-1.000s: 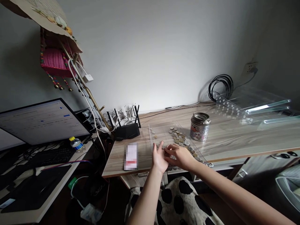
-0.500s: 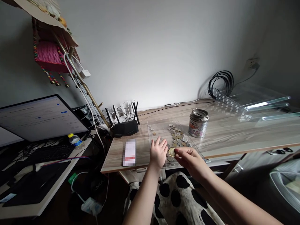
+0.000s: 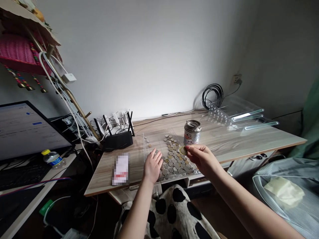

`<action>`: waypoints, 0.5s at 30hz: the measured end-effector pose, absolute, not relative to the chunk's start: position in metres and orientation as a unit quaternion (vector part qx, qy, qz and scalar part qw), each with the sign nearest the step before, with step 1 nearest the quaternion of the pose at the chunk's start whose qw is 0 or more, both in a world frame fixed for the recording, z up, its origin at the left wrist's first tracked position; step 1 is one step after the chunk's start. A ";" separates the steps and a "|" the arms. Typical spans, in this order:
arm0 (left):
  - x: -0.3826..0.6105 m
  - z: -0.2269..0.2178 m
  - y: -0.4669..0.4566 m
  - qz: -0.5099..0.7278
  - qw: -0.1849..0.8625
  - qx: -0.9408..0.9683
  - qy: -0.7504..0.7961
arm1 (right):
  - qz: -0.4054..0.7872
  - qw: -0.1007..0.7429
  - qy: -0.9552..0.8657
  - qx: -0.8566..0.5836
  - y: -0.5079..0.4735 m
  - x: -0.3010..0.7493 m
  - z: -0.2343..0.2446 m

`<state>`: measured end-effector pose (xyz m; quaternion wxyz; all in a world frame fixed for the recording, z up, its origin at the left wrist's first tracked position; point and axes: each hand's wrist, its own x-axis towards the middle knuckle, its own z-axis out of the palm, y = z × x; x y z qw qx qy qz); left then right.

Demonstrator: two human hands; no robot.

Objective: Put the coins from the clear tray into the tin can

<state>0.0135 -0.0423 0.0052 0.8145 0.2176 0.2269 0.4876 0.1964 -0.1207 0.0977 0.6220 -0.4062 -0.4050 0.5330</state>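
My right hand point(image 3: 202, 159) pinches a gold-coloured coin point(image 3: 182, 150) between thumb and fingertips, lifted just above the clear tray point(image 3: 147, 141). Several coins point(image 3: 174, 159) lie spread in that tray on the wooden desk point(image 3: 231, 139). My left hand point(image 3: 152, 166) rests flat on the tray's near left part, fingers spread. A small metal tin with a slotted lid point(image 3: 192, 132) stands just behind the tray, a little beyond the held coin.
A black router point(image 3: 117, 139) with cables sits at the desk's back left, a blurred card point(image 3: 121, 168) near the front edge. Clear acrylic trays point(image 3: 239, 114) and a coiled black cable point(image 3: 211, 94) lie at the back right. A monitor point(image 3: 25, 129) and water bottle point(image 3: 53, 159) are left.
My right hand picked a gold coin out of the pile and raised it toward the tin. The view swung right; my left hand stayed on the tray.
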 end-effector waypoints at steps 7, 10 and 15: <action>0.014 0.004 -0.042 0.489 0.809 0.230 0.231 | 0.589 0.622 -0.378 -0.350 -0.136 0.190 0.098; 0.015 0.005 -0.042 0.490 0.807 0.227 0.238 | 0.601 0.618 -0.377 -0.339 -0.141 0.189 0.100; 0.016 0.006 -0.042 0.494 0.803 0.223 0.247 | 0.606 0.604 -0.391 -0.339 -0.149 0.189 0.104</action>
